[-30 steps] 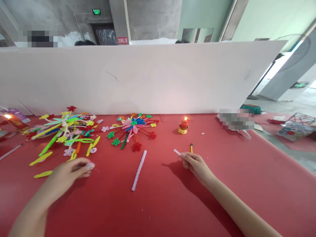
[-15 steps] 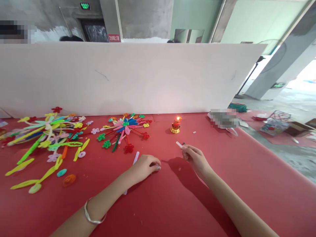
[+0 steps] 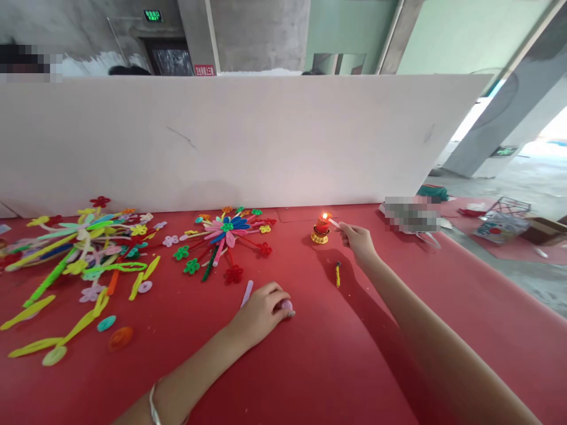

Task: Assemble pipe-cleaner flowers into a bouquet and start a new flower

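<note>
My right hand [image 3: 357,241] pinches a short white glue stick [image 3: 335,224], its tip close to the flame of a small red candle [image 3: 325,223] in a gold holder [image 3: 319,237]. On the table, my left hand [image 3: 264,307] curls its fingers around a small round pinkish-purple pipe-cleaner coil [image 3: 287,304], partly hidden by them. A flat lilac strip [image 3: 247,292] sticks out from behind the left hand. Between the hands lies a short yellow twisted piece [image 3: 338,275] with a dark end.
Pipe-cleaner flower bunches [image 3: 228,227] spread over the red table [image 3: 310,366] at left. Yellow strips, a teal coil [image 3: 106,323] and an orange coil [image 3: 120,338] lie nearer. A white board [image 3: 266,141] stands along the back. A blurred packet [image 3: 410,215] lies at right.
My right hand has moved forward, bringing the glue stick to the candle flame. The yellow twisted piece now shows on the table. My left hand has shifted slightly, and the purple coil shows in it.
</note>
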The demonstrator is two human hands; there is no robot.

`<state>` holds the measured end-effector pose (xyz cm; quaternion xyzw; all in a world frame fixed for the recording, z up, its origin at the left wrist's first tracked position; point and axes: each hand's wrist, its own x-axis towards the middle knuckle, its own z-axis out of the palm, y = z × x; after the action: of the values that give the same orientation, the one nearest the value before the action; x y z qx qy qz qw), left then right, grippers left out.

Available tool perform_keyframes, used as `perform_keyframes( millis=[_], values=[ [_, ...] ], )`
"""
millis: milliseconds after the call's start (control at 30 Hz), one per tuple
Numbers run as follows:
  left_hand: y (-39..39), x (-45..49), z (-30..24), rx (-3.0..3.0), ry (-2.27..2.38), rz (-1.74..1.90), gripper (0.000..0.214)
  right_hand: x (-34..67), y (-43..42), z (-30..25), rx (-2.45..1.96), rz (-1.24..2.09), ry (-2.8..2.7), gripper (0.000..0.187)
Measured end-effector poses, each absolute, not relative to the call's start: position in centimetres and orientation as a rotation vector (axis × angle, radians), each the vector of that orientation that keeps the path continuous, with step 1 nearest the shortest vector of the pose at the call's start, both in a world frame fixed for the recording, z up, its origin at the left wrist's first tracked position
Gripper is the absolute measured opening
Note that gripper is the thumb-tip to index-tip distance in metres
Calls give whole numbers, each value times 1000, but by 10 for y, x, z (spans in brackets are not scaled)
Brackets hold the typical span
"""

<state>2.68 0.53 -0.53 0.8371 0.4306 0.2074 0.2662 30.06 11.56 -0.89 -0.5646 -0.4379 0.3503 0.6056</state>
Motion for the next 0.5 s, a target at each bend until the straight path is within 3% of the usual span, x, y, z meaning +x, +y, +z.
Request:
perform_keyframes(
  millis=[200, 500],
  values=[
    [4, 27, -8, 2257, 1202, 561, 7, 298, 121, -14, -1263, 804, -1006, 35],
    [3, 30, -5, 2213, 1286, 475, 11, 292, 117, -18, -1422, 531, -1039, 35]
  ],
)
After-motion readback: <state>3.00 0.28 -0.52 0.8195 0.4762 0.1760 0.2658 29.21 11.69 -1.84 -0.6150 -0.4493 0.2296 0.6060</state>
